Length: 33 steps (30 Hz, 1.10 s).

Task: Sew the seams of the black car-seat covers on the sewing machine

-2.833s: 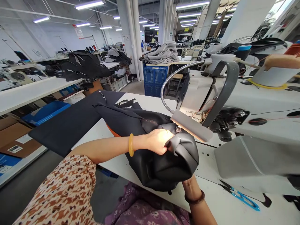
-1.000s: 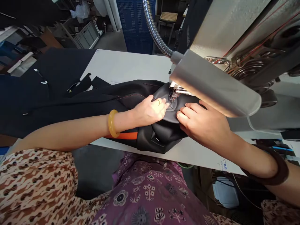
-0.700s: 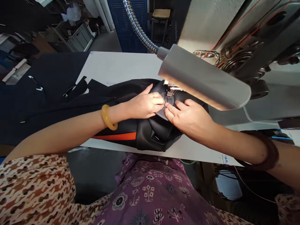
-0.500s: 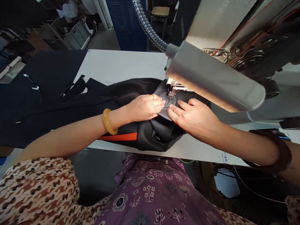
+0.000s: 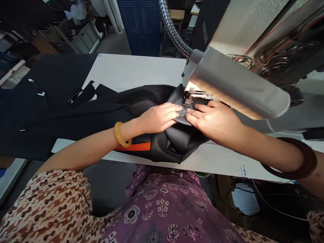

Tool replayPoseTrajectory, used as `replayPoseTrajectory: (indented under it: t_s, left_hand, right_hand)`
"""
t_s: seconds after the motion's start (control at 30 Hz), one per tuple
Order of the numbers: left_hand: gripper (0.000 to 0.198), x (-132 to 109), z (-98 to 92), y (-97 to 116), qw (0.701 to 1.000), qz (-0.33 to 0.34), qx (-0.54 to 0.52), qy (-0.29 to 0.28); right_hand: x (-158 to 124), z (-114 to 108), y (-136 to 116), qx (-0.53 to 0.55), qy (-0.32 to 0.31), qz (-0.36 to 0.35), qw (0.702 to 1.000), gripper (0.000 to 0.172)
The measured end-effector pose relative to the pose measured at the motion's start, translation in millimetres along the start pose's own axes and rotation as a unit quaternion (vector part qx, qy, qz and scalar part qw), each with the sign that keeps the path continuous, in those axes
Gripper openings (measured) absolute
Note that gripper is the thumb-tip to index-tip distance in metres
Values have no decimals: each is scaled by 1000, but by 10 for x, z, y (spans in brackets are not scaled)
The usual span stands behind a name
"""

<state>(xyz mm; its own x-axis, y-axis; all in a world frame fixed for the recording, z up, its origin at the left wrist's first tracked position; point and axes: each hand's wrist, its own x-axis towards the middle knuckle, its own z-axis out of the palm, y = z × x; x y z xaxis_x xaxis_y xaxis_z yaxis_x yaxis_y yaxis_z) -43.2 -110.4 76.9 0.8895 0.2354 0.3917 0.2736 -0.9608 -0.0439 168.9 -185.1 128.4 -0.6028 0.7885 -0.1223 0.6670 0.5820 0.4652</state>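
A black leather-like cover (image 5: 174, 141) with an orange stripe lies bunched on the white table (image 5: 134, 71) under the sewing machine's presser foot (image 5: 188, 98). My left hand (image 5: 158, 117) presses the cover's edge just left of the foot, fingers curled down on it. Just right of the foot my right hand (image 5: 215, 119) lies on the same edge, its fingertips close to the left ones. Both pinch the material flat by the needle.
The grey lamp head (image 5: 238, 86) on a flexible neck hangs over my right hand. The sewing machine body (image 5: 253, 23) fills the upper right. Dark fabric (image 5: 37, 101) spreads over the table's left side. A blue crate (image 5: 144, 23) stands beyond the table.
Since the earliest frame the view has dropped to the needle and my right hand has come up onto the cover. In the last second both hands have crept closer together at the foot.
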Motion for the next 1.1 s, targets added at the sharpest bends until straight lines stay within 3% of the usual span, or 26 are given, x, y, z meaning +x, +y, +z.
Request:
replayPoseTrajectory:
  t_s: [0.07, 0.13, 0.2, 0.27, 0.37, 0.53, 0.63, 0.7, 0.77, 0.83, 0.93, 1.0, 1.1]
  left_hand:
    - [37, -183, 23, -255, 995, -92, -40, 7]
    - [50, -400, 84, -527, 970, -242, -10, -35]
    - [58, -600, 162, -707, 925, -338, 17, -172]
    - [61, -751, 215, -733, 891, -348, -4, -293]
    - [60, -898, 176, -586, 881, -324, -25, -344]
    - [44, -940, -40, -554, 904, -277, -90, -313]
    - [45, -681, -88, -686, 963, -207, -64, -159]
    - [48, -397, -82, -735, 994, -93, -27, -45]
    - [36, -102, -63, -739, 999, 44, -24, 1]
    - [19, 143, -37, -722, 987, 152, -57, 4]
    - [22, 366, 21, -715, 961, 252, -113, -18]
    - [21, 431, 75, -723, 957, 255, -127, -56]
    - [26, 447, 157, -721, 966, 189, -162, -75]
  right_hand:
    - [5, 6, -8, 20, 3, 2, 1000, 38]
    - [4, 17, -25, 40, 15, 13, 999, 36]
    - [-1, 34, -47, 58, 36, 26, 997, 33]
    - [-9, 55, -69, 69, 63, 41, 995, 33]
    - [-20, 87, -97, 74, 98, 51, 991, 32]
    - [-7, 122, -176, 71, 107, 65, 990, 39]
    - [14, 136, -247, 94, 102, 91, 986, 39]
    - [26, 141, -284, 101, 93, 106, 985, 36]
    - [34, 144, -301, 87, 89, 107, 986, 33]
    - [40, 149, -295, 68, 83, 98, 989, 36]
    - [58, 169, -252, 57, 86, 85, 991, 40]
    - [87, 181, -210, 62, 114, 98, 987, 36]
    - [162, 152, -144, 93, 141, 159, 973, 35]
